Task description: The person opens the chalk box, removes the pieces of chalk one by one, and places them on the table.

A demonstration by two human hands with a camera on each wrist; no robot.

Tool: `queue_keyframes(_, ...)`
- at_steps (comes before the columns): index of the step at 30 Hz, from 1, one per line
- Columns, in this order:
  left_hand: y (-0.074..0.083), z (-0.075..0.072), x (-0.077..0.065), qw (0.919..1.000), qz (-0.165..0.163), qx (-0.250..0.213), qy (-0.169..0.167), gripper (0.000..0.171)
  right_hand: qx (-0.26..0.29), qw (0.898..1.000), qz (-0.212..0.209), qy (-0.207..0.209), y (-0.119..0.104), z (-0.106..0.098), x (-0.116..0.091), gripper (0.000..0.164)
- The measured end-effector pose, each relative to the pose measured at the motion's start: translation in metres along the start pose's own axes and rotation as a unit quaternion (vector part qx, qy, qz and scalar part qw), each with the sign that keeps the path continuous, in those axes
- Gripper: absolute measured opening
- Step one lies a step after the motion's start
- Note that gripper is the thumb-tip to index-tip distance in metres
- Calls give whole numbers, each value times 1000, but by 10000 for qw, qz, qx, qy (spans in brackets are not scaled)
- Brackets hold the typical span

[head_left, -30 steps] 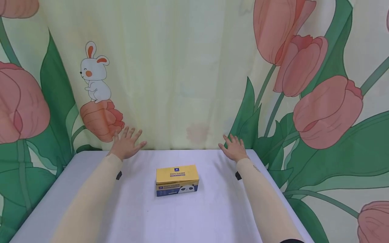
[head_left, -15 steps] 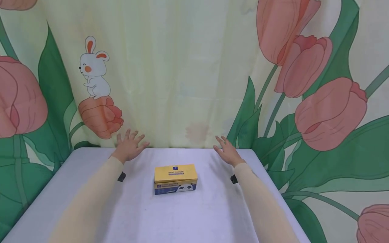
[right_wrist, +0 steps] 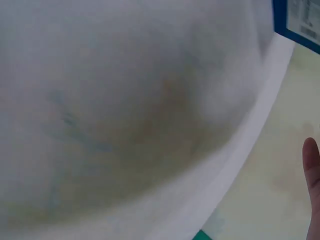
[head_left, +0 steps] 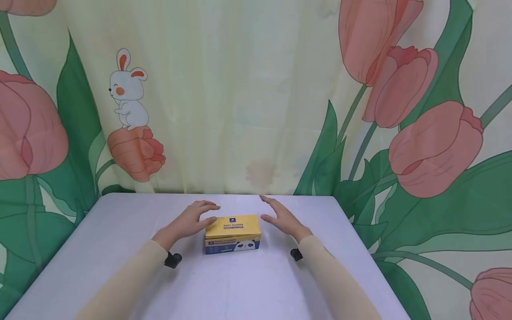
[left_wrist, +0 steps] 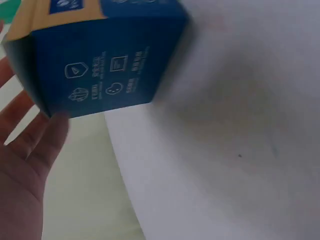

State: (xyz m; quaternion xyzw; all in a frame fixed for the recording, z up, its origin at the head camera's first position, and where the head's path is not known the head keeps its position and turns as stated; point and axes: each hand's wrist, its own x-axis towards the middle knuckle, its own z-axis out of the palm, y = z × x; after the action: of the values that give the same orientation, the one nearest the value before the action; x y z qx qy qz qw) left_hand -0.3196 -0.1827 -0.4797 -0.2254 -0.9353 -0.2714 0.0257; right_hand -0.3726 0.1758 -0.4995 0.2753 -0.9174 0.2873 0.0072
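Observation:
A yellow and blue cardboard box (head_left: 233,229) with a panda face on its front rests on the table. My left hand (head_left: 190,223) is at its left end, fingers relaxed and spread, the thumb in front of the box's upper left corner. In the left wrist view, the blue end of the box (left_wrist: 100,70) is beside the fingers and thumb (left_wrist: 50,142); whether they touch it I cannot tell. Off the box's right end, my right hand (head_left: 285,221) stands with fingers extended and a gap between. The right wrist view shows only its thumb (right_wrist: 312,172) and a corner of the box (right_wrist: 302,22).
A white-covered table (head_left: 240,289) runs back to a curtain (head_left: 224,111) printed with tulips and a rabbit. Small dark cameras are worn at the left wrist (head_left: 173,260) and the right wrist (head_left: 296,254).
Both hands have come down and inward from the table's far edge to either end of the box. The box has not moved on the table; the head view has shifted slightly.

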Motion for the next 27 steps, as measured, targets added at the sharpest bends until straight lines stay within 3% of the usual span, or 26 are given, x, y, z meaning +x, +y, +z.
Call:
queue_keyframes(3,6,6,-9,9989,23,-274,-384,43,-221,9987,-355,-303,-7,12,-6,70)
queue_keyframes(8,7,9,-14,9968,90,-103,-793,55,-401,9958,-678,-469,-15,26,-14,69)
queue_keyframes(14,4,14,-16,9972,111,68,-741,51,24,9990,-216,-403,-14,35,-21,78)
queue_keyframes(19,1,19,-21,9981,43,182,-581,51,542,9970,260,-496,-16,37,-21,96)
queue_keyframes(27,0,14,-15,9976,386,263,-515,53,509,9950,724,-472,-23,29,-16,112)
